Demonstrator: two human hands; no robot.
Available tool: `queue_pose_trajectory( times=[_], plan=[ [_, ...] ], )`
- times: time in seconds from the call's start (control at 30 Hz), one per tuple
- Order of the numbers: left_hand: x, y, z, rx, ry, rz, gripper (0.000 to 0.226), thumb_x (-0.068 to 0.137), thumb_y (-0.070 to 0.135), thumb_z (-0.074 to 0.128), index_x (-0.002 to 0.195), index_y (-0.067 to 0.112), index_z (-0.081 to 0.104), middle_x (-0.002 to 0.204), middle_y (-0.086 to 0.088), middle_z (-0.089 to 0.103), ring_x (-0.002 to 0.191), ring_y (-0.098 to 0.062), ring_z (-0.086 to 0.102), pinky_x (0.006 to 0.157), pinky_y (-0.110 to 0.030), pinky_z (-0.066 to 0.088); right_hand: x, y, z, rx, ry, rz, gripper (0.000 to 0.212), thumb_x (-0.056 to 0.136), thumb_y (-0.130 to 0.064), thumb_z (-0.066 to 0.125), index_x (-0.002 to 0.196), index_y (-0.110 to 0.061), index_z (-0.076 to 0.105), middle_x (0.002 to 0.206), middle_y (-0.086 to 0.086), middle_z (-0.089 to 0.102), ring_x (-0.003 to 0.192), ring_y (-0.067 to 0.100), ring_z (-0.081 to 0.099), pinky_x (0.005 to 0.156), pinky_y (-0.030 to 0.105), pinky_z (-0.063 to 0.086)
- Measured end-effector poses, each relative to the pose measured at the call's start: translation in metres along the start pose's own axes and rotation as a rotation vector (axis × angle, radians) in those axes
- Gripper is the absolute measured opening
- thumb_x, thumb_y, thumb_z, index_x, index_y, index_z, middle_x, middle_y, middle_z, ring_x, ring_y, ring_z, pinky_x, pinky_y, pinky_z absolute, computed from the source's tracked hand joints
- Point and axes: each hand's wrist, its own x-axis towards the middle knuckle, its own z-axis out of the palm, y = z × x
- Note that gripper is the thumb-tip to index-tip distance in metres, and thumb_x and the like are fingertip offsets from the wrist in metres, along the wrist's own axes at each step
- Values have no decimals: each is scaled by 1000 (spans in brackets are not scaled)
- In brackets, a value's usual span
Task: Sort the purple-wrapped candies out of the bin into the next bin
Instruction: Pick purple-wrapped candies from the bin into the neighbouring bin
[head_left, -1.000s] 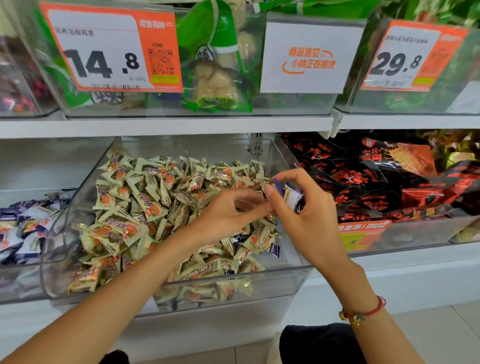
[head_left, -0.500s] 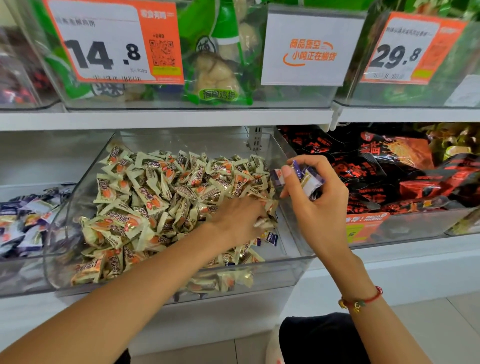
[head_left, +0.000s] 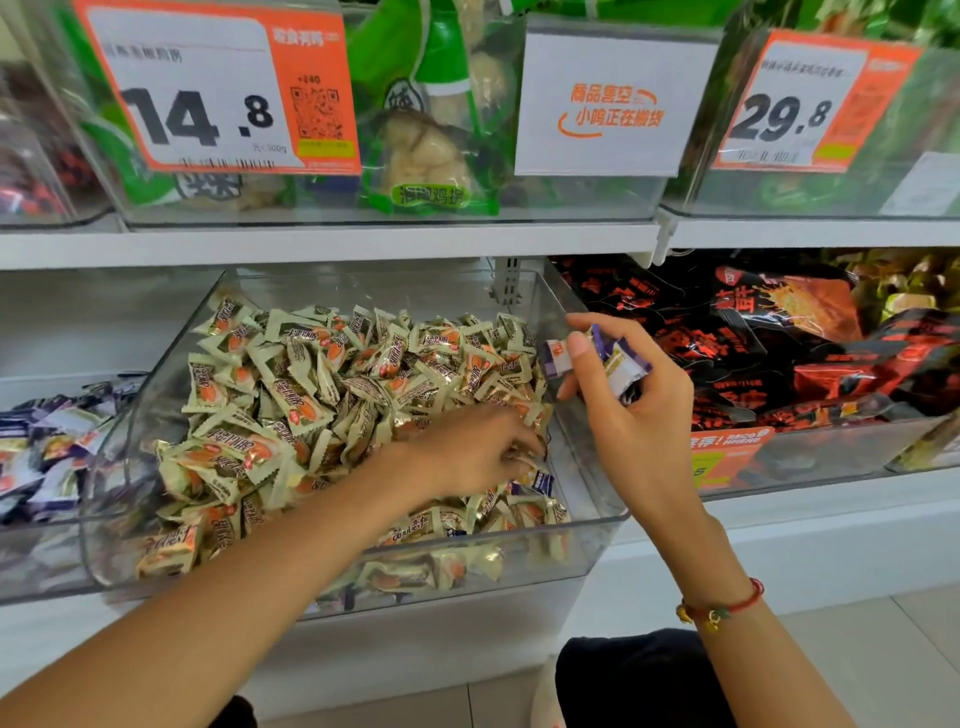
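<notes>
Our right hand (head_left: 631, 415) grips a few purple candies (head_left: 613, 364) above the clear bin's (head_left: 597, 530) right wall; our left hand (head_left: 478, 449) digs curled fingers among the cream candies (head_left: 291, 395), its grip hidden.

Above me I see a white metal shelf (head_left: 332, 244) that carries clear plastic boxes. On the front of one box hangs an orange and white price card with 14.8 (head_left: 218, 93). Behind it lies a green snack bag with pale pieces inside (head_left: 431, 130). Beside it hangs a white sign with orange Chinese letters (head_left: 613, 104), and further right another orange price card with 29.8 (head_left: 810, 104). On the lower level at my right lie black and red snack bags (head_left: 779, 332). Below me is the pale tiled floor (head_left: 883, 649).
</notes>
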Motion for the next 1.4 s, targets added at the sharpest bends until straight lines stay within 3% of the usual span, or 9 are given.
queue_pose_trajectory(
  times=[0.17, 0.33, 0.5, 0.6, 0.77, 0.9, 1.0, 1.13, 1.4],
  plan=[
    [5, 12, 11, 359, 37, 40, 35, 94, 26, 57, 129, 28, 56, 142, -3, 45, 132, -23, 38, 99, -39, 40, -1, -4, -3, -25, -62, 23, 21, 97, -26, 53, 85, -12, 63, 60, 1, 62, 54, 21, 55, 56, 36, 41],
    [-16, 2, -7, 76, 207, -53, 22, 92, 31, 61, 113, 31, 67, 119, 11, 64, 96, -7, 62, 102, -33, 41, 0, -5, -8, -37, -100, 46, 27, 98, -25, 50, 76, -11, 57, 61, 9, 57, 53, 30, 48, 51, 36, 34],
    [-33, -7, -23, -49, 258, -151, 20, 91, 34, 62, 109, 34, 69, 102, 13, 71, 73, -11, 67, 82, -24, 48, -1, -2, -2, -119, -143, 11, 26, 97, -38, 49, 83, -19, 59, 66, -2, 62, 59, 28, 57, 57, 43, 41],
    [-21, 7, -16, -168, 154, -106, 23, 91, 43, 59, 103, 29, 72, 102, 15, 70, 83, -12, 67, 91, -32, 46, 0, -1, 0, -114, -103, 12, 25, 94, -40, 48, 86, -21, 62, 66, 0, 64, 60, 29, 60, 57, 45, 43],
    [6, 30, 9, 396, -26, -182, 46, 91, 56, 51, 100, 12, 58, 106, -6, 61, 99, -26, 58, 72, -32, 39, -2, -2, 0, -107, -97, -12, 29, 93, -44, 46, 85, -21, 62, 64, 4, 61, 59, 33, 57, 55, 47, 41],
    [3, 17, 3, 201, -30, -188, 41, 87, 56, 56, 99, 18, 66, 96, 0, 67, 86, -17, 63, 81, -31, 47, -2, -1, -3, -107, -124, -9, 27, 96, -36, 49, 84, -15, 59, 65, 7, 60, 60, 31, 55, 59, 46, 40],
    [-23, 3, -8, -135, 137, -186, 30, 86, 56, 55, 98, 29, 65, 89, 11, 66, 73, -7, 64, 73, -21, 46, -2, -1, -5, -112, -145, -7, 24, 97, -30, 48, 89, -11, 60, 71, 8, 61, 66, 29, 55, 64, 45, 41],
    [-68, 1, -28, -426, 446, -173, 26, 81, 54, 54, 101, 38, 59, 98, 26, 60, 91, 5, 62, 84, -18, 50, 0, -8, -5, -127, -205, 40, 18, 99, -29, 51, 93, -16, 61, 74, -4, 64, 67, 21, 59, 64, 41, 48],
    [-146, 9, -39, -486, 951, -189, 25, 75, 57, 55, 99, 50, 57, 90, 27, 65, 86, 7, 62, 70, -12, 48, -16, -64, 63, 146, -451, 113, 25, 83, -41, 64, 104, -28, 67, 95, -16, 69, 92, 3, 65, 77, 21, 52]
  ],
)
